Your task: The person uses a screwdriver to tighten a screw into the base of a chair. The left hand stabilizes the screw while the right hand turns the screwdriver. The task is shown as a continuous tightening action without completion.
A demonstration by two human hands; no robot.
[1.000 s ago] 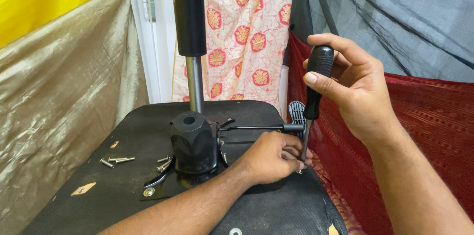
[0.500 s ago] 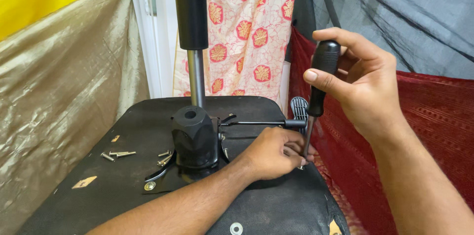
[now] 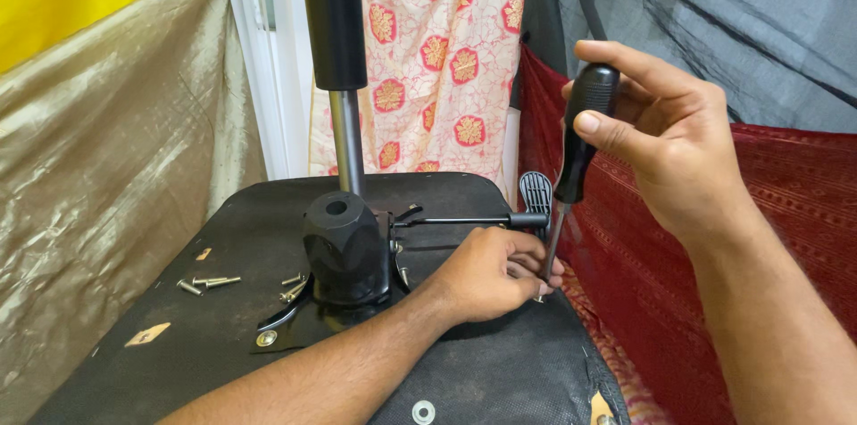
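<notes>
My right hand (image 3: pixel 665 144) grips the black handle of a screwdriver (image 3: pixel 580 135), held upright with its metal shaft pointing down at the right edge of an upturned chair seat (image 3: pixel 268 362). At the shaft's tip, my left hand (image 3: pixel 491 275) rests on the seat with its fingertips pinched around the tip, apparently on a small screw. A black chair mechanism (image 3: pixel 346 246) sits in the middle of the seat, with a thin lever (image 3: pixel 464 220) running right to a paddle handle (image 3: pixel 536 191). A gas-lift column (image 3: pixel 337 50) rises from the mechanism.
Several loose screws (image 3: pixel 210 282) lie on the seat left of the mechanism. A beige cloth (image 3: pixel 98 175) hangs at left, a floral curtain (image 3: pixel 437 50) behind, a red cloth (image 3: pixel 786 211) at right under dark netting.
The view has shifted slightly. My right hand and the screwdriver stay upright over the same spot, and my left hand keeps its pinch at the tip.
</notes>
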